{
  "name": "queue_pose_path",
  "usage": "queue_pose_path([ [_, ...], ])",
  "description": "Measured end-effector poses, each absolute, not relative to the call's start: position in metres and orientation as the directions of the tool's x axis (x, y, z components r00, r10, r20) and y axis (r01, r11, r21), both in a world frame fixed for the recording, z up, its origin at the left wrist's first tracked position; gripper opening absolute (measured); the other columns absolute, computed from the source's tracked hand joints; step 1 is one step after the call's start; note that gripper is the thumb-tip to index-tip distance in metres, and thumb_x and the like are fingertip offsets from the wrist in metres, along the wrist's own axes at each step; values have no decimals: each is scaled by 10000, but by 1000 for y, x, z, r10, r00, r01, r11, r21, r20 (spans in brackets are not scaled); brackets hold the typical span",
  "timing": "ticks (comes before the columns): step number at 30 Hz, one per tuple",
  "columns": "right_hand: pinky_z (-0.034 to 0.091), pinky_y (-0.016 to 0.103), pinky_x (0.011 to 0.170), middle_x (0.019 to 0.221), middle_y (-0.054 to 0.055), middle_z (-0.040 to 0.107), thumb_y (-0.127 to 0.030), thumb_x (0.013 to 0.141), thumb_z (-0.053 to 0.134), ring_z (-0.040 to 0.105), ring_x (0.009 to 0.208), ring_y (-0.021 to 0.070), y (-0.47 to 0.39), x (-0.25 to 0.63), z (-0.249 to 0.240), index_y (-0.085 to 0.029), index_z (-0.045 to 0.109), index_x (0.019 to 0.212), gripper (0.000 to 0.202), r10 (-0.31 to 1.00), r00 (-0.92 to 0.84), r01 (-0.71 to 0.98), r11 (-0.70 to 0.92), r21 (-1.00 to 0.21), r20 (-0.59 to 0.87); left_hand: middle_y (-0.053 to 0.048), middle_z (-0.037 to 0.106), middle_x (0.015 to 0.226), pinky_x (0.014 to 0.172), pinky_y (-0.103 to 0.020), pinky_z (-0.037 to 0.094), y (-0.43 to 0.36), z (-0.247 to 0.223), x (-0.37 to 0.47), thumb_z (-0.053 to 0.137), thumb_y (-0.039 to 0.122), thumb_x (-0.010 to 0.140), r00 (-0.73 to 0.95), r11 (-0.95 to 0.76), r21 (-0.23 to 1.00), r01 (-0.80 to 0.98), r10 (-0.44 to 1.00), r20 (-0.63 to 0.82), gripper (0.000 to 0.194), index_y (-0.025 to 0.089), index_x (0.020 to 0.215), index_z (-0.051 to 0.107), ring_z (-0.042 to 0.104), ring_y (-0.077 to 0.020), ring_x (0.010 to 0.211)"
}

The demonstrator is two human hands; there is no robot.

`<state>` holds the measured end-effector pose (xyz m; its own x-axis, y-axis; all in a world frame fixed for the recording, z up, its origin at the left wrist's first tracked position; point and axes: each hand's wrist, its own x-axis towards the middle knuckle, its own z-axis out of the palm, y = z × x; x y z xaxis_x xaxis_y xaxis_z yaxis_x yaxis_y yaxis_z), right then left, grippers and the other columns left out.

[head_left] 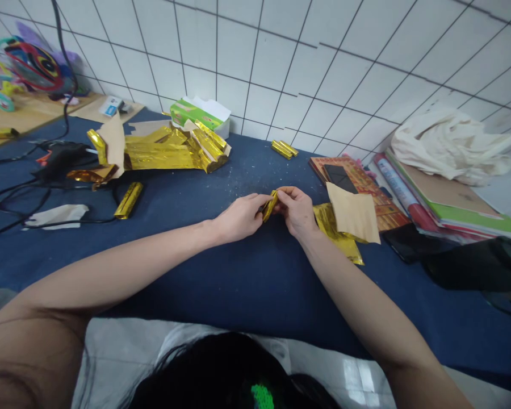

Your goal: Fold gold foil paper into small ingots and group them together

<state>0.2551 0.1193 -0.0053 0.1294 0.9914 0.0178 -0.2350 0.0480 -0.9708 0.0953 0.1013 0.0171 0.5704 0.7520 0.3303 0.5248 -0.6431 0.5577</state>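
Gold foil piece sits between both hands above the blue-covered desk, pinched by the fingers of the left hand and the right hand. Gold foil sheets lie beside the right wrist.

A dark blue cloth covers my tabletop. Seen from my body, crumpled gold foil lies at eleven o'clock, with a single gold roll and a torn white scrap at ten. Small gold rolls lie at twelve; a gold foil sheet and a black phone at two.
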Motion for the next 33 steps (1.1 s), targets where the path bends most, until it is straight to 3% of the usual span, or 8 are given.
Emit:
queue_pose_path([
  [11, 476, 226, 406, 526, -55, 600, -337, 574, 741, 538, 413, 91, 117, 254, -3, -167, 572, 793, 325, 999, 3, -231, -31, -973, -32, -71, 630, 955, 776, -285, 475, 100, 19, 96, 440, 34, 722, 539, -635, 564, 528, 764, 356, 433, 127, 1132, 544, 595, -148, 803],
  [19, 478, 231, 413, 538, -55, 593, -338, 640, 712, 539, 415, 91, 119, 258, -7, -176, 541, 779, 273, 1000, -25, -263, -3, -965, 4, -39, 671, 874, 648, -240, 482, 106, 20, 97, 463, 55, 692, 398, -445, 797, 409, 873, 283, 375, 136, 1038, 583, 595, -106, 657],
  [24, 485, 234, 428, 558, -60, 596, -349, 645, 716, 539, 432, 90, 119, 260, -5, -186, 524, 791, 291, 998, -65, -326, -23, -945, -2, -19, 653, 761, 621, -229, 480, 110, 15, 97, 452, 40, 664, 345, -417, 852, 316, 887, 306, 346, 123, 966, 598, 577, -90, 609],
  [29, 485, 231, 435, 552, -68, 591, -316, 667, 699, 545, 445, 93, 119, 261, -2, -198, 504, 772, 251, 997, -80, -377, -31, -926, -1, -21, 662, 839, 682, -236, 495, 110, 10, 98, 444, 32, 667, 382, -466, 854, 231, 851, 362, 350, 143, 961, 598, 613, -104, 722],
  [33, 487, 229, 437, 583, -68, 597, -274, 679, 675, 551, 461, 91, 119, 260, 0, -194, 546, 876, 249, 997, -76, -398, -20, -917, 11, -36, 664, 906, 734, -259, 511, 110, 8, 98, 453, 37, 680, 395, -477, 858, 191, 838, 377, 351, 142, 990, 582, 633, -124, 796],
])
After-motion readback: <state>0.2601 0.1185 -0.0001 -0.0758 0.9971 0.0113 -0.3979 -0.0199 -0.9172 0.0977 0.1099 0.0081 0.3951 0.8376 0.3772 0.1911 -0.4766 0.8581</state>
